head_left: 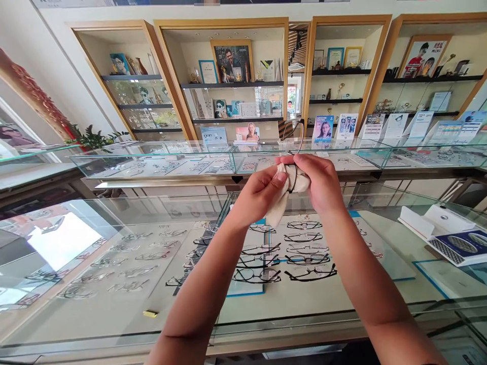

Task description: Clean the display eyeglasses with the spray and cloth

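Both hands are raised above the glass counter, close together around a pair of eyeglasses [300,138] and a cream cloth [279,209]. My left hand [259,195] is closed, its thumb pressing the cloth, which hangs below the fingers. My right hand [321,177] is closed on the eyeglasses, with fingers bent over the frame. A temple and part of the frame stick up above the right hand. Cloth covers the lens area between the hands, so much of the glasses is hidden.
Under the glass counter top [125,208] lie several rows of spectacle frames [304,258]. A white and blue box [452,233] stands at the right. Another glass display case [201,165] runs across behind, with advertising cards [323,129] on it. Shelves line the wall.
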A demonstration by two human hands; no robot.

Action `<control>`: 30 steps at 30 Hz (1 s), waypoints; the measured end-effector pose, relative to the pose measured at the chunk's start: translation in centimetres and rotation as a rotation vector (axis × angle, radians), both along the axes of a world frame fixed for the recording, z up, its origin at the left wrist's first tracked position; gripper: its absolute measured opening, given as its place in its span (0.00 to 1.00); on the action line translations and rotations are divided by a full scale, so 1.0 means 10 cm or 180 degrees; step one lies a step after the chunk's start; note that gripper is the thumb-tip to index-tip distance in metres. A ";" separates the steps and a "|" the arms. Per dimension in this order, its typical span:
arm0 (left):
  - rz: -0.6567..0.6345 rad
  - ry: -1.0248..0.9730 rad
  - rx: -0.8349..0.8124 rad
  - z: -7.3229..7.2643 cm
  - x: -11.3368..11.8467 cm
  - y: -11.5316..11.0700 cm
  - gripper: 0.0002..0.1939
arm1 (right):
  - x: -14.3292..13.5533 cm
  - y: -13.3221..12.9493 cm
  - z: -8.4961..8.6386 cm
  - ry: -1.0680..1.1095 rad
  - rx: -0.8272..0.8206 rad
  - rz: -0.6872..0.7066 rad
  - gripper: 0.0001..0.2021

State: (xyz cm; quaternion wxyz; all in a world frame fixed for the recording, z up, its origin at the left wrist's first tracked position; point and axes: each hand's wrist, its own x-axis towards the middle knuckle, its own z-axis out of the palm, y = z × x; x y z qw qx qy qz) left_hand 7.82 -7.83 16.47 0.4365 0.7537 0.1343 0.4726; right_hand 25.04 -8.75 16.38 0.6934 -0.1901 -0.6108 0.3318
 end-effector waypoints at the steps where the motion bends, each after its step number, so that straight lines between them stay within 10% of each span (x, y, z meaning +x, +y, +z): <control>1: -0.0068 0.0104 0.0020 0.00 -0.03 0.01 0.26 | 0.00 0.01 -0.01 0.0034 -0.0087 0.0057 0.14; 30: 0.0729 -0.0981 0.0236 -0.17 0.25 0.08 0.28 | -0.18 -0.01 -0.13 0.0299 -0.0022 0.0166 0.09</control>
